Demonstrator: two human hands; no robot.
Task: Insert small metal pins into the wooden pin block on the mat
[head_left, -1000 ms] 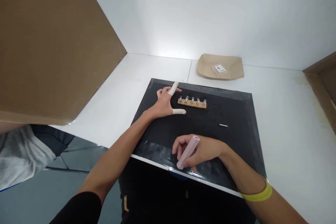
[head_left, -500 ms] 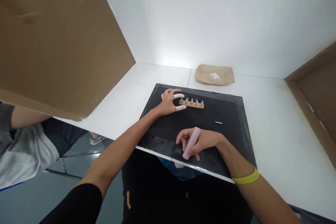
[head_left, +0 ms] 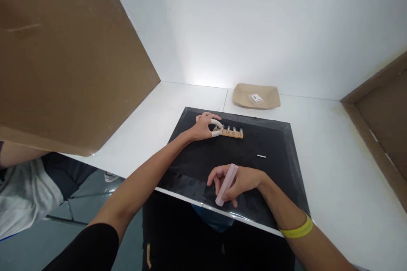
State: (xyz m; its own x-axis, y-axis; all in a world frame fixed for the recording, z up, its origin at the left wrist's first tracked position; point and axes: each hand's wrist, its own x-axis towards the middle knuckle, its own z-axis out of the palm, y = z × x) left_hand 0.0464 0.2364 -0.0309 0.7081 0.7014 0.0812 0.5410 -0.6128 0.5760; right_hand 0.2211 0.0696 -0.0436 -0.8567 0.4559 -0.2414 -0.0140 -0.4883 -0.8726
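On the black mat (head_left: 190,161), a short wooden strip (head_left: 232,134) carries several small clear, rounded pieces (head_left: 234,130) in a row. My left hand (head_left: 203,128) is at the strip's left end, its thumb and index finger in white finger covers and closed around it; the fingertips partly hide the pieces there. Nearer the front edge, my right hand (head_left: 241,182) holds a pale pink tube (head_left: 227,185) slantwise between thumb and fingers. A thin white-and-dark stick (head_left: 261,156) lies on the mat, right of the strip and apart from both hands.
A brown paper tray (head_left: 270,100) with a small labelled clear box (head_left: 255,98) stands behind the mat on the white table (head_left: 330,156). Cardboard panels (head_left: 73,63) flank the table. At the far left, part of another person (head_left: 32,190) shows.
My left thumb and index finger have closed in on the strip's left end. My right hand still holds the pink tube. The whole view has shifted slightly.
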